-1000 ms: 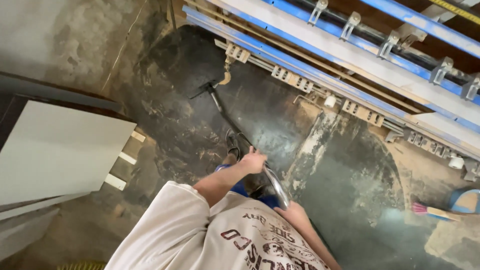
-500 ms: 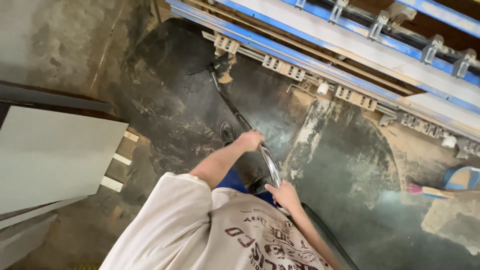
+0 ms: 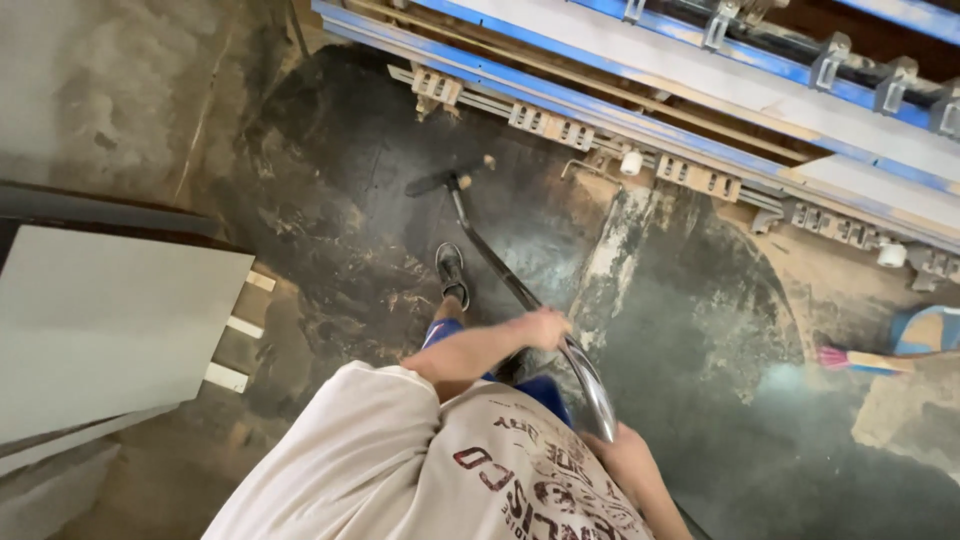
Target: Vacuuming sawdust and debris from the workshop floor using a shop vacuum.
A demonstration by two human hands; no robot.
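My left hand (image 3: 541, 328) is closed round the middle of a long vacuum wand (image 3: 588, 385), where the shiny metal tube meets the black tube. Closer to my body, my right hand (image 3: 626, 462) grips the wand's upper end, partly hidden by my pale printed shirt. The black tube runs up and left to a flat floor nozzle (image 3: 441, 182), which rests on the dark floor (image 3: 700, 330) streaked with sawdust. My shoe (image 3: 451, 272) stands just left of the tube.
A long blue and white machine rail (image 3: 640, 70) with brackets crosses the top. A white panel (image 3: 100, 320) lies on a stack at the left. A hand brush with pink bristles (image 3: 850, 358) and a blue dustpan (image 3: 925, 330) lie at the right.
The nozzle has come back from the foot of the machine rail toward me. Both hands have drawn back and to the right along with the wand.
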